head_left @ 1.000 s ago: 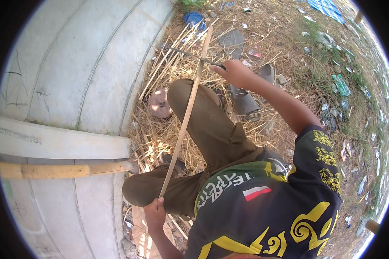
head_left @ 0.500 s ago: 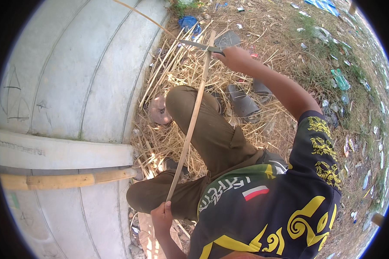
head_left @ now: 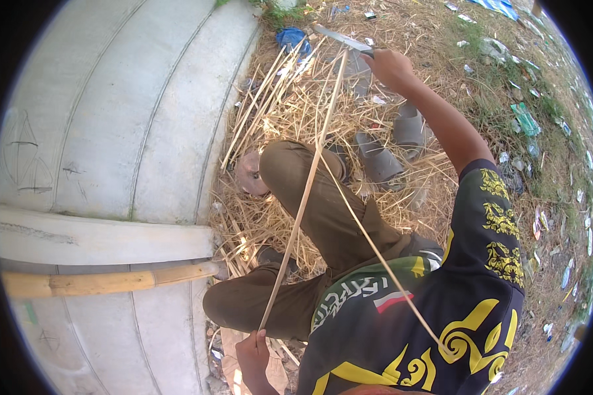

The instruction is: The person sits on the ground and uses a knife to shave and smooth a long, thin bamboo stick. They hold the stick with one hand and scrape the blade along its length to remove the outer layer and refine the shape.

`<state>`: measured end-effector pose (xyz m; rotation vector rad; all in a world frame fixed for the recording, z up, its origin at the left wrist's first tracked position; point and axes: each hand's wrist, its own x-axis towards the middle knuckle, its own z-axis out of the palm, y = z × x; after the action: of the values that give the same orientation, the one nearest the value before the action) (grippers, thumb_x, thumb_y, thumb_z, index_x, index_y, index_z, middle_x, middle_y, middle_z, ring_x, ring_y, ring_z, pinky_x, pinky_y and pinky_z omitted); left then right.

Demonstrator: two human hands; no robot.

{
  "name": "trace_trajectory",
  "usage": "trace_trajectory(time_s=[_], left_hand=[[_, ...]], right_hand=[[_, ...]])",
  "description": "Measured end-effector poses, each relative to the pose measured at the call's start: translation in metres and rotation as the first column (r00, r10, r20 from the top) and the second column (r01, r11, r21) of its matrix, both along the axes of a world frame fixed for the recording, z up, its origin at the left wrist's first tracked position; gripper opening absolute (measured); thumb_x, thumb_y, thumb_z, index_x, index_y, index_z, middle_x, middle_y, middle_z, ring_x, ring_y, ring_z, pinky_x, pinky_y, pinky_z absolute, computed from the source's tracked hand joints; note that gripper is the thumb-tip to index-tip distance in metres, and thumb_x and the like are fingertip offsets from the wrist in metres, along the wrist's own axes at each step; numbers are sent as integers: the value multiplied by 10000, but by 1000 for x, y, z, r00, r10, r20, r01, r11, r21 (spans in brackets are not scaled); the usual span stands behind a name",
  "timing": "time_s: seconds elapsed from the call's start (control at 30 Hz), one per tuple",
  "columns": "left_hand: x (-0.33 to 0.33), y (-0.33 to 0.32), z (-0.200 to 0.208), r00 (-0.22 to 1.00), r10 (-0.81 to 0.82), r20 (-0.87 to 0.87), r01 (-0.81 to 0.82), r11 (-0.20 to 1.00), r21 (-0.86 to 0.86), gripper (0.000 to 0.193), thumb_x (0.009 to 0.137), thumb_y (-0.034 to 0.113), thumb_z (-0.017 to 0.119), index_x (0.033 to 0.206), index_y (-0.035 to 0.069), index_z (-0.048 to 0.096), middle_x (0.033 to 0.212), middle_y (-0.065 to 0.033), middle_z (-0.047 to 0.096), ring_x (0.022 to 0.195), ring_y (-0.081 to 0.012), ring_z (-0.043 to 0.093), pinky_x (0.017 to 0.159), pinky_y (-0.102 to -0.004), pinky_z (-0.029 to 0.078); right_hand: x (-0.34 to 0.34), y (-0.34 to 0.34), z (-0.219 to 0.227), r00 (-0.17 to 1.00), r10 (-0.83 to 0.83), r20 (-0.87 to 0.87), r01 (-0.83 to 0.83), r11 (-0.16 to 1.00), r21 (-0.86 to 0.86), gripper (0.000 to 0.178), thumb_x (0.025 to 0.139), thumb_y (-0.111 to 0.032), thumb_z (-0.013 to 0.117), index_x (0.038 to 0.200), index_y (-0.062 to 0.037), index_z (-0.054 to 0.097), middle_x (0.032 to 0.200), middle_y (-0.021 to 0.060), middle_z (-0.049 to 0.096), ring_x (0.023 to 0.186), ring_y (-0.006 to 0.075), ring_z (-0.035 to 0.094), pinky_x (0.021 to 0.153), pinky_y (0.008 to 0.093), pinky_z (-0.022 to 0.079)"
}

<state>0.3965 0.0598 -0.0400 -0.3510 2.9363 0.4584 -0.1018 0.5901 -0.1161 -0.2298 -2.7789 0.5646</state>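
My left hand (head_left: 254, 355) is closed around the near end of a long, thin bamboo strip (head_left: 301, 204), which slants up over my bent legs. At the far end of the strip my right hand (head_left: 392, 69) grips the handle of a knife (head_left: 344, 38). Its blade points left and lies just past the strip's tip, apart from it. A thinner bamboo sliver (head_left: 382, 257) runs from the strip's middle down across my shirt. Whether the sliver is still joined to the strip, I cannot tell.
Pale concrete slabs (head_left: 171, 118) stand on my left, with a bamboo pole (head_left: 112, 280) against them. Shavings (head_left: 270, 217), a bundle of cut strips (head_left: 263, 99), a round block (head_left: 249, 172), grey sandals (head_left: 379, 161) and a blue bag (head_left: 293, 41) lie on the ground.
The knife has moved up and right, off the strip, with my right hand. A thin sliver that stretched to the upper left now slants down across my shirt. My left hand keeps hold.
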Motion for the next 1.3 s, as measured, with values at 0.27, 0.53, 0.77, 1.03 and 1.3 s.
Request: trace_trajectory(time_s=[0.27, 0.53, 0.77, 1.03, 1.3], left_hand=[[52, -8, -40, 932, 332, -149, -308, 937, 163, 498, 1019, 316, 537, 689, -56, 502, 509, -117, 350, 524, -149, 321, 487, -392, 284], [-39, 23, -29, 903, 225, -366, -314, 928, -202, 474, 1039, 366, 515, 698, 38, 532, 563, -171, 513, 506, -387, 522, 484, -458, 371], [-43, 42, -46, 763, 355, -539, -496, 857, -137, 444, 1051, 350, 489, 742, 35, 539, 648, -162, 571, 577, -394, 566, 531, -477, 422], [-42, 68, -54, 683, 522, -510, -651, 752, -102, 402, 1065, 353, 464, 842, 23, 514, 820, -145, 570, 719, -376, 596, 607, -472, 446], [-47, 75, -57, 589, 659, -468, -740, 672, 14, 429, 1007, 421, 580, 839, 33, 512, 801, -136, 520, 699, -347, 566, 600, -466, 414]], right_hand=[[-12, 49, -70, 899, -220, 378, 436, 396, -808, 589, 898, -615, 643, 652, -97, 512, 582, 5, 472, 429, 113, 417, 394, 323, 323], [64, -45, -154, 949, 66, 307, 193, 648, -737, 588, 908, -575, 634, 862, 9, 678, 628, 90, 604, 519, 225, 587, 505, 383, 470], [121, -77, -221, 906, 16, 422, 68, 980, -184, 445, 908, -416, 658, 1033, 11, 658, 1000, 247, 702, 975, 430, 671, 846, 511, 514], [136, -91, -255, 858, -21, 514, 158, 961, -226, 464, 862, -337, 684, 1176, -6, 599, 1125, 281, 667, 1113, 460, 621, 944, 536, 476], [68, -136, -162, 990, 133, 56, -125, 984, -123, 463, 843, -348, 690, 1070, 53, 644, 1113, 258, 663, 980, 407, 658, 875, 482, 515]])
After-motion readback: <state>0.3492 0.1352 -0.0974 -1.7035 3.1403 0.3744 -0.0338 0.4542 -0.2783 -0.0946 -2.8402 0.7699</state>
